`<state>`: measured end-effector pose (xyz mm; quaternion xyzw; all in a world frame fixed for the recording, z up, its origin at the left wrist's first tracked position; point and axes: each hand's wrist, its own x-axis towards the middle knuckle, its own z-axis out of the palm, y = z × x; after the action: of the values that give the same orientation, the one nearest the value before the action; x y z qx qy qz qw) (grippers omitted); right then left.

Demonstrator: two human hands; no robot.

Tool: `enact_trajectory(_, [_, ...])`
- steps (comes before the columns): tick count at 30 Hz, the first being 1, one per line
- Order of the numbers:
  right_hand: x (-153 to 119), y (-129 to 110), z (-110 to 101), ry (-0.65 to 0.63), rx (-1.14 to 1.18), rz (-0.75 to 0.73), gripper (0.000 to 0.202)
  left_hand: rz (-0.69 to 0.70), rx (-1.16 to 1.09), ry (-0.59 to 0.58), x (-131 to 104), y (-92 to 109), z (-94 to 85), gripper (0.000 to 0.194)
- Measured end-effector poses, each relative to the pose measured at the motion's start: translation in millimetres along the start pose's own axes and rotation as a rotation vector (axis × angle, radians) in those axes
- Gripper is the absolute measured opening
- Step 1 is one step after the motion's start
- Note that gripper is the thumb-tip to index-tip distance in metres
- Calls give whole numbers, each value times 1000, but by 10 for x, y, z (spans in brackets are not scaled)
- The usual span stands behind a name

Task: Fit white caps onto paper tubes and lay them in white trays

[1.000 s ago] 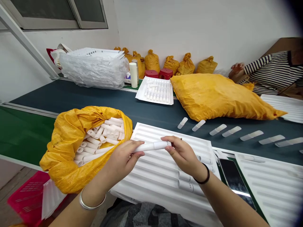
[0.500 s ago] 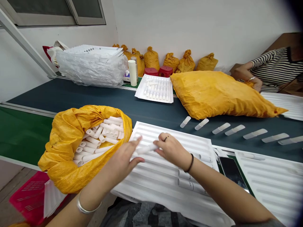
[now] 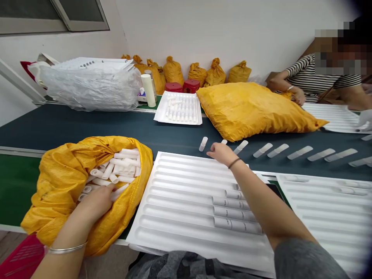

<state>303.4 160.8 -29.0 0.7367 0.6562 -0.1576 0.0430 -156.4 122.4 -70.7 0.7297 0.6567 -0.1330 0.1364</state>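
Note:
My left hand [image 3: 97, 201] is inside the mouth of a yellow woven bag [image 3: 52, 182] with its back toward me, fingers reaching down among loose white plastic tubes [image 3: 123, 164]. Its fingertips are mostly hidden; a tube [image 3: 119, 192] lies against them. Over the far edge of a white ribbed tray [image 3: 174, 197], my right hand [image 3: 223, 154] has bent fingers slightly apart, with nothing seen between them. Just left of those fingertips, a translucent tube [image 3: 203, 143] stands on the dark conveyor belt [image 3: 174, 135]. White tubes with small printed marks [image 3: 236, 224] lie in the tray's grooves, partly beneath my right forearm.
Several more tubes [image 3: 278, 150] stand in a row along the belt to the right. A large filled yellow bag [image 3: 252, 110] and a smaller tray of tubes [image 3: 180, 108] lie beyond. Another ribbed tray [image 3: 328, 217] is at my right. A co-worker in a striped shirt [image 3: 308, 73] sits across.
My hands have parted: the left moved down into the bag, the right forward to the belt. The tube my right hand held has left it, and another tube now stands at the row's left end.

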Motion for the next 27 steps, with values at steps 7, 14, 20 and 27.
enact_trajectory(7, [-1247, 331, 334, -132, -162, -166, 15, 35, 19, 94, -10, 107, -16, 36])
enact_trajectory(14, [-1362, 639, 548, 184, -147, -350, 9, 44, -143, 181, -126, 65, -253, 34])
enact_trajectory(20, [-1400, 117, 262, 175, 512, -405, 26, 454, -1025, 473, -493, 678, -376, 32])
enact_trajectory(27, [-1461, -757, 149, 39, 1134, -575, 24, 810, -857, 446, -714, 1410, -405, 36])
